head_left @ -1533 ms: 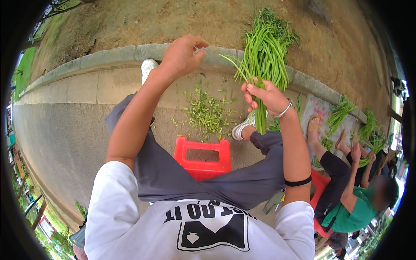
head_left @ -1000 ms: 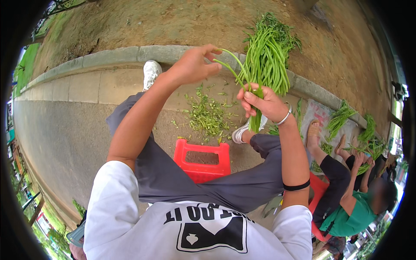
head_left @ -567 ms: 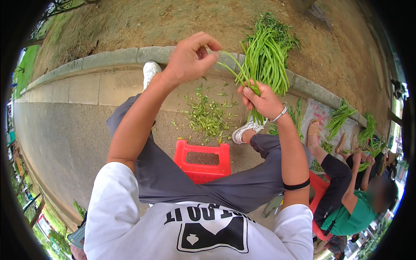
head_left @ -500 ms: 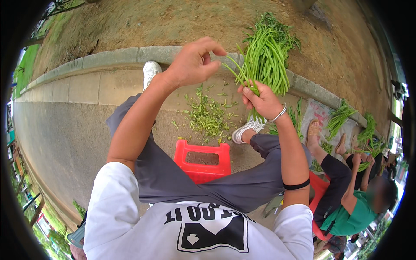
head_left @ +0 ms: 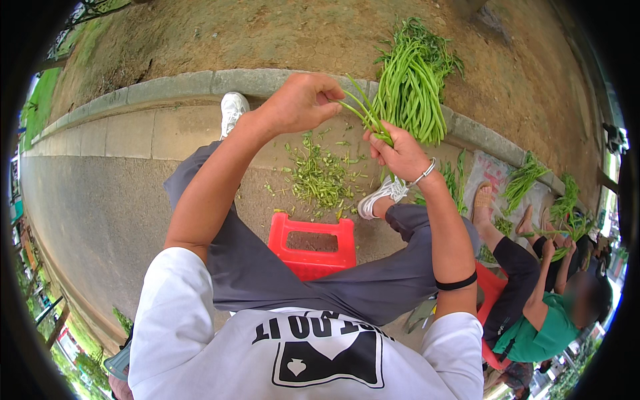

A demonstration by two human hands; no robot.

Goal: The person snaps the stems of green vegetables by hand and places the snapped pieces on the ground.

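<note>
My right hand (head_left: 401, 155) is closed around a few long green vegetable stems (head_left: 372, 120), which look like water spinach. Their tips point up and to the left, and the other ends stick out below the fist. Thumb and fingers of my left hand (head_left: 305, 103) pinch together at the tip of one stem. Beyond my right hand, a big bundle of the same stems (head_left: 415, 93) lies across the kerb with its leafy end on the soil. Short cut pieces and leaves (head_left: 320, 175) are heaped on the pavement below my hands.
A red plastic stool (head_left: 312, 261) stands between my legs. The stone kerb (head_left: 180, 85) curves across the far side, with bare soil behind it. At right, a seated person in green (head_left: 543, 333) handles greens beside a plastic sheet (head_left: 483, 172) bearing more bunches (head_left: 523, 180).
My left hand has come slightly down and its fingers have closed in on a stem tip. The stems in my right hand have shifted a little; the bundle and scraps look the same.
</note>
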